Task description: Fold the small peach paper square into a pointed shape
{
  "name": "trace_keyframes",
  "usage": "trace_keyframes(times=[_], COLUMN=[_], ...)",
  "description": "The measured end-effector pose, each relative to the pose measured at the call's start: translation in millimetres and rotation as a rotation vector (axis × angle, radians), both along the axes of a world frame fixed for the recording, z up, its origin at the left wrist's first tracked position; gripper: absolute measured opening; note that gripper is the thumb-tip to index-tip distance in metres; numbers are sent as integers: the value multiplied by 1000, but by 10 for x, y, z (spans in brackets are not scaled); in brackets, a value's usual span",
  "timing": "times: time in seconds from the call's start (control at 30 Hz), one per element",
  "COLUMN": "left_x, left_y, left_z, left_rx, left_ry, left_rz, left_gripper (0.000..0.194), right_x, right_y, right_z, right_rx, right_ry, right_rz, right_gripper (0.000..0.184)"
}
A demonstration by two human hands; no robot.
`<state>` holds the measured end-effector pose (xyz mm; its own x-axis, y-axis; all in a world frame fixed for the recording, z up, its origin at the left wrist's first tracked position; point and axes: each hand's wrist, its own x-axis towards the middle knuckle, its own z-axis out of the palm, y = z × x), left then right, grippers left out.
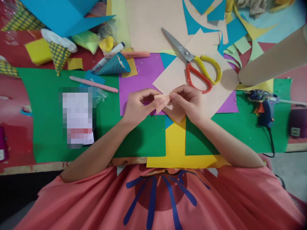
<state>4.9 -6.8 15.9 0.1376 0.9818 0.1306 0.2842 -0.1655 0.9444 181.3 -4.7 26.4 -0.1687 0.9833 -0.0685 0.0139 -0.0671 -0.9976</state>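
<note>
Between my two hands is a small piece of peach paper (159, 101), bent or folded with a pointed lower end. My left hand (141, 103) pinches its left side, thumb laid across the front. At its right edge, my right hand (188, 101) grips it between thumb and fingertips. Just beneath lies a larger peach sheet (216, 99) on a purple sheet (141, 70). Scissors (189, 59) with one yellow and one red handle rest on the peach sheet, beyond my right hand, blades pointing away to the left.
A blurred-out phone-like object (78, 118) and a pink pen (93, 84) lie left on green sheets (48, 127). A blue paper cone (115, 65) sits near markers. At right are a glue gun (266, 108) with a cord and a large pale tube (275, 57). Paper scraps (242, 44) cover the back.
</note>
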Motion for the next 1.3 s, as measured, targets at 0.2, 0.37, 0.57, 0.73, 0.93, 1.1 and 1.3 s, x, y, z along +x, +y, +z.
trace_keyframes(times=[0.2,0.37,0.57,0.73,0.93,1.1,1.3], left_x=[3,11,-58,-89,-42,-60,-22], left_y=[26,2,-5,-6,-40,-36,9], left_z=[-43,-11,-7,-32,25,62,35], left_rx=[-22,54,350,313,350,282,140], left_ry=[25,98,324,326,249,229,150], left_rz=[104,135,95,64,144,210,231], left_gripper=[29,31,25,23,22,22,33], right_x=[9,34,8,-40,2,87,92], right_y=[9,18,-120,-181,-129,-33,3], right_z=[-25,-45,-16,-63,-71,-81,-46], right_rx=[58,188,867,872,817,710,519], right_ry=[-45,-197,-736,-908,-845,-799,-535], right_rz=[-12,13,141,316,316,248,94], right_gripper=[15,11,37,49,49,36,22])
